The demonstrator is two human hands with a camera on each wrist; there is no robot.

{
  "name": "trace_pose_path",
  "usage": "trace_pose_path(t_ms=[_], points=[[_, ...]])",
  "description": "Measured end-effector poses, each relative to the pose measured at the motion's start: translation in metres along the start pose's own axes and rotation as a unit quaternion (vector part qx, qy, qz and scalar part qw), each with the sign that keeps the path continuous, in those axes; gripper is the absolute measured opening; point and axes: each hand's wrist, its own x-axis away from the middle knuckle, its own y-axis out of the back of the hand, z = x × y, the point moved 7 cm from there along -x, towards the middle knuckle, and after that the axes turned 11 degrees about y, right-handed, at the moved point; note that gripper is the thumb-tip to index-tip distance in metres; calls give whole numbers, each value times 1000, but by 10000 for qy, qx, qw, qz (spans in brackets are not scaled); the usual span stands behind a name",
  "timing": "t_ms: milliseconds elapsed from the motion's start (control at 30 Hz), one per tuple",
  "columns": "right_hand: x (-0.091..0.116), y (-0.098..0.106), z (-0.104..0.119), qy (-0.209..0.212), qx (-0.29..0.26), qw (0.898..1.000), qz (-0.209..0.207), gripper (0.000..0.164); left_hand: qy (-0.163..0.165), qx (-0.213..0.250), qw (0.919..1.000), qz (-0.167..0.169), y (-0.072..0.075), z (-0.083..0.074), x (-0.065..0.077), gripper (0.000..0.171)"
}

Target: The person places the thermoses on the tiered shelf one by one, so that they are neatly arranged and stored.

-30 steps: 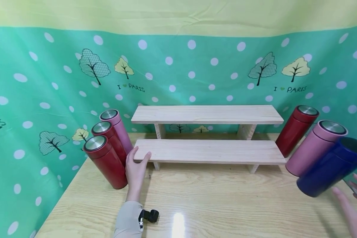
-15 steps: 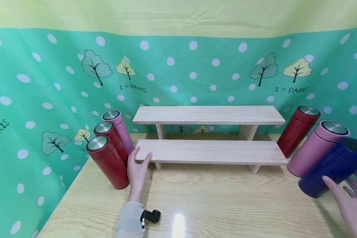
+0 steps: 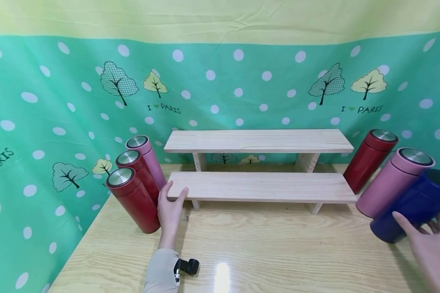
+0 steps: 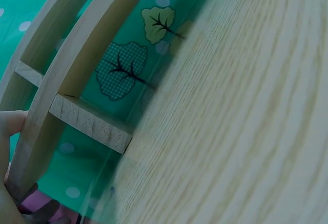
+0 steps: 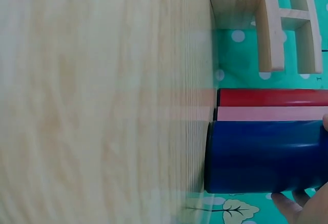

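Observation:
In the head view my left hand (image 3: pixel 170 213) grips the left end of a two-tier wooden shelf at its lower board (image 3: pixel 260 187), thumb on the front edge. The left wrist view shows the thumb (image 4: pixel 11 123) on the board's edge and the other fingers below. My right hand (image 3: pixel 434 244) holds a dark blue thermos bottle (image 3: pixel 412 211) at the right, thumb on the near side and fingers around the outer side. The right wrist view shows its base (image 5: pixel 256 157) at the table surface. A pink bottle (image 3: pixel 392 185) and a red bottle (image 3: pixel 368 162) stand behind it.
Left of the shelf, two red bottles (image 3: pixel 135 203) (image 3: pixel 143 171) and a pink bottle (image 3: pixel 150 162) stand in a row. The upper board (image 3: pixel 258 141) sits behind the lower one. A green dotted cloth (image 3: pixel 223 81) hangs around the wooden table (image 3: pixel 278 252).
My right hand has moved left and in to the blue bottle, and its thumb and fingers have closed around it. The left hand keeps its place on the shelf.

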Motion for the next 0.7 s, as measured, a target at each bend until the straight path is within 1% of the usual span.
trace_pose_path(t_ms=[100,233,433,567,633,700], points=[[-1,2,-3,-186,-28,9998,-40,98,0,8,10000,-4,-1,1,0,65],[-1,3,-5,-433,12,9991,43,97,11,-3,10000,-45,-1,2,1,64],[-1,2,-3,-508,268,9982,151,98,68,-10,10000,-49,0,2,1,64],[4,3,-2,-672,409,9968,105,94,50,0,10000,-48,0,1,0,64],[6,4,0,-714,403,9966,58,91,44,3,10000,-61,0,1,0,64],[8,6,3,-729,274,9970,-3,89,45,-7,10000,-77,0,1,-1,64]])
